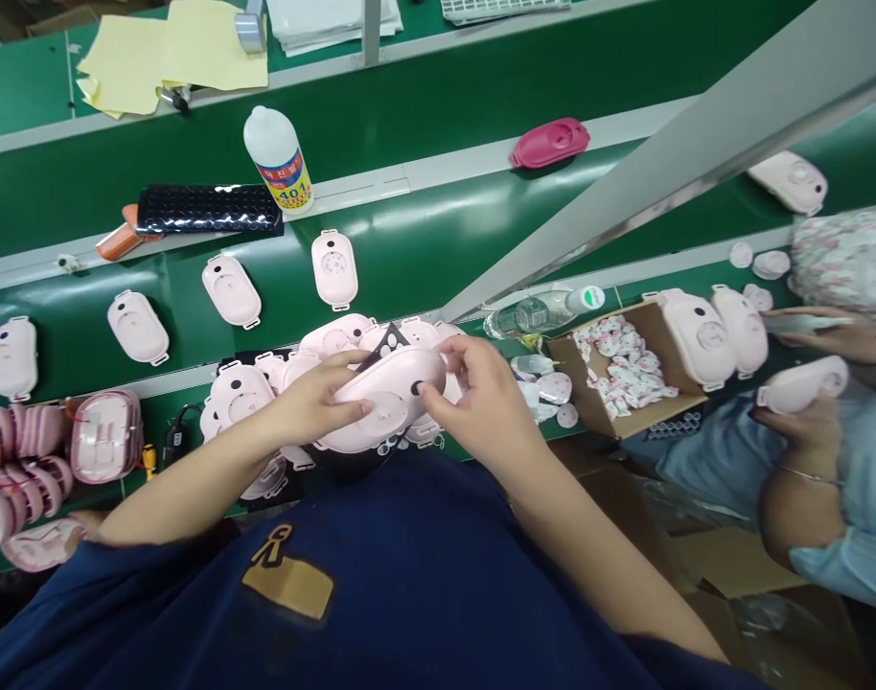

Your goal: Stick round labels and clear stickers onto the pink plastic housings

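Note:
A pale pink oval plastic casing [380, 407] is tilted in front of my chest, held between both hands. My left hand [327, 398] grips its left end, thumb on the upper face and fingers behind. At the other end my right hand [485, 388] has its thumb against a round black dot [417, 388] on the casing, with the forefinger bent at the edge. A black sheet with round cut-outs [387, 345] shows partly behind the casing. More pink casings [237, 393] are piled beneath and beside my hands; many are partly hidden.
Several pink casings [335, 268] lie along the green belt. Beyond stand a white glue bottle [280, 158] and a black bubble-wrapped item [208, 209]. To the right are a plastic bottle [539, 311], a carton of small wrapped pieces [625, 369] and a co-worker's hands [812, 422] holding a casing.

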The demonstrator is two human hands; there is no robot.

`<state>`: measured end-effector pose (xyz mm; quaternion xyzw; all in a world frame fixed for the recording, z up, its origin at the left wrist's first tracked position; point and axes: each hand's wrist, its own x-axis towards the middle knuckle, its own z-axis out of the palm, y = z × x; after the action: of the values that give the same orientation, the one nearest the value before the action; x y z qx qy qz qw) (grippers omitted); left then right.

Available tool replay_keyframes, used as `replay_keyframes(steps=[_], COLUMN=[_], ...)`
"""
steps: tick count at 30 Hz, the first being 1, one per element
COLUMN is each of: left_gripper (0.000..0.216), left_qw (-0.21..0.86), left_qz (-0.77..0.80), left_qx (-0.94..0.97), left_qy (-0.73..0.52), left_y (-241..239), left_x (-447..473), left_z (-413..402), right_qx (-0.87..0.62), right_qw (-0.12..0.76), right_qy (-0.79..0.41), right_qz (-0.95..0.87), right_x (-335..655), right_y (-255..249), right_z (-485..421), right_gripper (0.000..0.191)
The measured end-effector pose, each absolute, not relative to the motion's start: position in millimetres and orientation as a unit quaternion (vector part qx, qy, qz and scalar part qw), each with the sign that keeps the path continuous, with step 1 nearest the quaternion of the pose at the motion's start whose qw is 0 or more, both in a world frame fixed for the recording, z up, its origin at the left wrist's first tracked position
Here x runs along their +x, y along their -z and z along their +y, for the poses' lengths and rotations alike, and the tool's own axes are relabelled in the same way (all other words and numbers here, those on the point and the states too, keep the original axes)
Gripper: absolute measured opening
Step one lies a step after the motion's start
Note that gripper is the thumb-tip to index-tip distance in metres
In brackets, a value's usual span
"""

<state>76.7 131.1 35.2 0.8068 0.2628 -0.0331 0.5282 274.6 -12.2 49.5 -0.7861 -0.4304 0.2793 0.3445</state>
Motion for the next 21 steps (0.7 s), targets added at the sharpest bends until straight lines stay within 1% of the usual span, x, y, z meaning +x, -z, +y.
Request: replay_keyframes(steps=[2, 3, 4, 6, 9, 11, 13, 15, 16, 17, 18, 19, 20, 21], left_gripper=[0.04, 0.039, 0.038, 0.037, 0.039, 0.042, 0.045, 0.045, 0.044, 0.043, 0.043, 0.043, 0.044, 0.046], left_qw=[0.537, 0.541, 0.544, 0.545, 0.542, 0.553, 0.565, 0.56, 0.553, 0.545, 0.539, 0.539, 0.543, 0.555], left_qz=[0.25, 0.239, 0.23, 0.224, 0.229, 0.228, 0.224, 0.228, 0.236, 0.251, 0.272, 0.301, 0.338, 0.38], left_qx=[0.805, 0.806, 0.806, 0.807, 0.807, 0.8, 0.793, 0.796, 0.799, 0.8, 0.796, 0.785, 0.764, 0.733], left_qy=[0.033, 0.032, 0.031, 0.037, 0.052, 0.052, 0.04, 0.015, -0.001, -0.019, -0.038, -0.058, -0.081, -0.103], left_y=[-38.1, -39.3, -40.2, -39.8, -34.8, -30.9, -28.4, -26.9, -26.0, -24.7, -22.9, -20.5, -17.7, -14.6], left_x=[76.5, 76.3, 76.0, 75.5, 75.5, 76.2, 76.9, 76.7, 75.8, 74.4, 72.4, 69.9, 67.3, 64.7], left_z=[133.6, 134.5, 134.9, 134.9, 134.6, 136.1, 139.3, 143.2, 144.9, 146.2, 147.0, 147.2, 146.9, 146.1], right_qx=[-0.764, -0.751, -0.738, -0.718, -0.703, -0.699, -0.687, -0.698, -0.726, -0.773, -0.843, -0.904, -0.925, -0.936], right_qw=[0.373, 0.379, 0.381, 0.387, 0.414, 0.436, 0.471, 0.506, 0.501, 0.472, 0.382, 0.255, 0.2, 0.166], right_qy=[-0.29, -0.324, -0.368, -0.441, -0.477, -0.469, -0.447, -0.382, -0.333, -0.272, -0.214, -0.173, -0.165, -0.158], right_qz=[-0.439, -0.433, -0.418, -0.375, -0.327, -0.319, -0.326, -0.333, -0.333, -0.325, -0.311, -0.295, -0.279, -0.269], right_x=[277.9, 279.1, 279.5, 277.2, 267.0, 261.8, 266.8, 288.3, 305.3, 325.0, 345.8, 365.8, 383.2, 396.7], right_y=[-45.3, -43.3, -41.4, -38.1, -34.5, -29.8, -18.8, 0.9, 13.5, 27.2, 41.2, 55.0, 68.3, 80.8], right_z=[-15.0, -16.9, -18.9, -22.5, -24.4, -24.3, -26.9, -37.4, -46.9, -59.4, -74.4, -90.9, -107.7, -123.6], right_gripper=[0.054, 0.06, 0.061, 0.055, 0.044, 0.045, 0.057, 0.067, 0.066, 0.058, 0.046, 0.037, 0.031, 0.027])
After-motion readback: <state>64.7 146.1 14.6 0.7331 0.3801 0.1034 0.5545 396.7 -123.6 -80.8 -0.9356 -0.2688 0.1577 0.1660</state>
